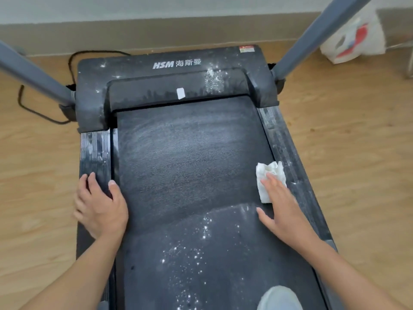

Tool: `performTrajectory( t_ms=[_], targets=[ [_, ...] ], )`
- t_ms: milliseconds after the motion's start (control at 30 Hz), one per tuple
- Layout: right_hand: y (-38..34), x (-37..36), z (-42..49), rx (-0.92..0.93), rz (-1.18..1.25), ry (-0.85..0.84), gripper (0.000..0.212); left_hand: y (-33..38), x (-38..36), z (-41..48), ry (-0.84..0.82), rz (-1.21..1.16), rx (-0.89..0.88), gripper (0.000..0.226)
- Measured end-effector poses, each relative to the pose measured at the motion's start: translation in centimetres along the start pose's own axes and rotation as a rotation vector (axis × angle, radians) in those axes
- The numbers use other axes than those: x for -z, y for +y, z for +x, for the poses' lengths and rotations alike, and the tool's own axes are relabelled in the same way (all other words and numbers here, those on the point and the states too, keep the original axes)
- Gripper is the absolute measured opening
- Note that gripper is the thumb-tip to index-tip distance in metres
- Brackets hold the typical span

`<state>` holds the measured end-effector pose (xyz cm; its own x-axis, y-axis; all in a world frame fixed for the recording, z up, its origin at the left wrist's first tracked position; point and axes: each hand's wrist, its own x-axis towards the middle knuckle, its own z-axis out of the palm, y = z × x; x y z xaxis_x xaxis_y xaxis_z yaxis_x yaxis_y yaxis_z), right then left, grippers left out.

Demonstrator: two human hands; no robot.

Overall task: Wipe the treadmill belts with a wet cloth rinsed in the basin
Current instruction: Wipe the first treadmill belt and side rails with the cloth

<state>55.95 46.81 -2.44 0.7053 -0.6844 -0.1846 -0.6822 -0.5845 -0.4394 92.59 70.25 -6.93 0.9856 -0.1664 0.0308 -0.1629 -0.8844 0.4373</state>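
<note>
while the belt [190, 164] fills the middle of my view, i see its far half smeared grey and its near half, toward 6 o'clock, dotted with bright white specks [192, 253]. the cloth [267, 173], white and crumpled, lies at 3 o'clock on the belt's right edge, touching the right side rail [288, 148]. the right grip [279, 209] is released, its flat fingers pressing on the cloth's near part. the left grip [100, 206], at 9 o'clock, is released too, fingers resting on the left side rail [95, 151], thumb at the belt's edge. at 12 o'clock the dusty motor cover [169, 70] shows hsm lettering and a small white label [180, 93]. grey uprights [33, 74] rise at 10 and 1 o'clock. around the machine lies a wood-look floor [357, 142], with a black cable [33, 113] at 10 o'clock and a white plastic bag [355, 39] at 2 o'clock by the wall [156, 10].
</note>
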Motion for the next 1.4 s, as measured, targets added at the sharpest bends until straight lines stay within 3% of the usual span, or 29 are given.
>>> performTrajectory(
  t_ms=[100,267,367,467,533,633,733,833,900,1033,1133,1233,1400],
  targets=[
    [1.1,-0.5,-0.2,-0.018,-0.132,0.099,0.042,-0.1,0.2,0.2,-0.026,-0.015,-0.012,0.06],
    [1.7,0.6,2.3,0.015,-0.122,0.085,0.013,1.9,0.6,-1.6,-0.023,-0.057,-0.123,0.067],
    [0.7,2.5,3.4,-0.127,0.07,0.032,0.016,5.2,0.4,-4.9,-0.1,-0.188,-0.364,0.057],
    [-0.8,4.6,3.9,-0.164,0.337,0.076,0.016,8.9,0.5,-8.4,-0.362,-0.418,-0.579,0.031],
    [-1.4,5.4,4.0,-0.191,0.445,0.142,0.012,11.5,1.0,-9.8,-0.562,-0.578,-0.645,0.024],
    [-1.3,5.6,3.3,-0.235,0.551,0.176,0.009,15.2,2.0,-10.9,-0.686,-0.665,-0.638,0.022],
    [-1.7,5.8,2.3,-0.215,0.629,0.212,0.013,17.1,2.5,-11.1,-0.889,-0.717,-0.556,0.043],
    [-3.8,6.6,2.7,-0.145,0.723,0.21,0.012,17.9,2.9,-11.1,-1.08,-0.626,-0.674,0.083],
    [-4.6,7.0,3.4,-0.129,0.747,0.205,0.012,18.5,3.0,-10.7,-1.102,-0.615,-0.703,0.086],
    [-6.3,7.4,3.5,-0.087,0.83,0.144,0.012,19.6,3.2,-9.4,-1.048,-0.605,-0.814,0.072],
    [-8.7,7.7,3.1,-0.064,1.025,0.028,0.015,20.0,4.1,-8.4,-1.139,-0.61,-0.844,0.057],
    [-10.0,8.4,3.5,-0.116,1.229,-0.05,0.016,19.9,5.5,-6.3,-1.267,-0.619,-0.677,0.021],
    [-10.4,8.4,4.2,-0.184,1.281,-0.002,0.017,19.4,6.8,-4.2,-1.279,-0.796,-0.516,0.02]
  ],
)
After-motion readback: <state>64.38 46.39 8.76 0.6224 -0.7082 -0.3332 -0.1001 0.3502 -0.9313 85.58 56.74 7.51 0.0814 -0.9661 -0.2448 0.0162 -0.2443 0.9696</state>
